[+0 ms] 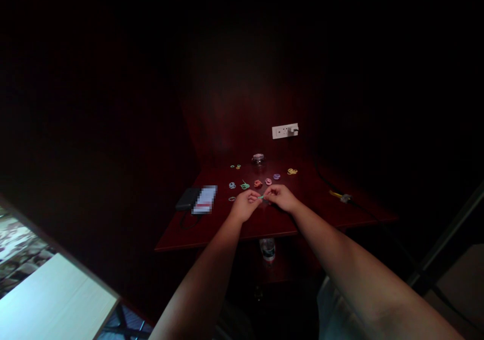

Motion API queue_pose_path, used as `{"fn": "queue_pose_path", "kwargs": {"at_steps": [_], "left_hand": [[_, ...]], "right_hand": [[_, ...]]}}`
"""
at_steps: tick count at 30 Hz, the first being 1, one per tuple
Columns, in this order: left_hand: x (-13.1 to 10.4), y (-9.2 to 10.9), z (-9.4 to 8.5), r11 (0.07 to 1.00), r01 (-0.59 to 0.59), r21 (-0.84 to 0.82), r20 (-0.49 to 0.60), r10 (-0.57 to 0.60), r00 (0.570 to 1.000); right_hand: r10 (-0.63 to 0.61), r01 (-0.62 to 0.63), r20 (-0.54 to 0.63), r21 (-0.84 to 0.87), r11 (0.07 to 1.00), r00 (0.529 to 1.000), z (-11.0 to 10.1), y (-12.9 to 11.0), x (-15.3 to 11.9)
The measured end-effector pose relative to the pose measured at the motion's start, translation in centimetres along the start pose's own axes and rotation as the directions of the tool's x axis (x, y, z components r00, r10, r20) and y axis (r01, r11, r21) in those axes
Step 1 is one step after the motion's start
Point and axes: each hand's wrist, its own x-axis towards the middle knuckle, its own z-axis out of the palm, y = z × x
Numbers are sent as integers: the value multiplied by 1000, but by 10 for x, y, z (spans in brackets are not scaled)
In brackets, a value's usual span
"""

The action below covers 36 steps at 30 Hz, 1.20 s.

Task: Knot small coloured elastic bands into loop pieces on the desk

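Observation:
Between my two hands, over the front half of the dark red desk [219,231], is a small green elastic band [260,197]. My left hand [245,204] pinches one end of it. The other end is in the closed fingertips of my right hand [282,197]. Just beyond lie small bunches of coloured bands: blue [232,185], green [245,185], orange-red [257,183], pink [268,181] and purple [277,177]. A pale single band [232,199] rests left of my left hand, and a yellow bunch [292,171] sits farther right.
A clear lidded jar [258,159] stands at the back, with several loose bands [238,167] to its left. On the left lie a phone [204,199] and a black box-like item [187,199]. A cable with a yellow-ended piece [344,197] crosses the right side. A bottle [267,249] stands below the desk edge.

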Motion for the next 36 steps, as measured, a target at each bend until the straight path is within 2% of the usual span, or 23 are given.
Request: {"fn": "queue_pose_path", "kwargs": {"at_steps": [10, 19, 30, 36], "left_hand": [[0, 2, 0, 998, 39, 46, 6, -39, 999], [0, -1, 0, 998, 40, 50, 14, -40, 999], [1, -4, 0, 1000, 12, 15, -18, -12, 1000], [0, -2, 1, 999, 44, 33, -7, -44, 999]], "right_hand": [[26, -25, -14, 24, 999, 1000, 0, -10, -3], [4, -5, 38, 8, 1000, 999, 4, -5, -2], [9, -8, 7, -96, 995, 1000, 2, -3, -2], [-7, 11, 31, -133, 991, 999, 2, 0, -2]]}}
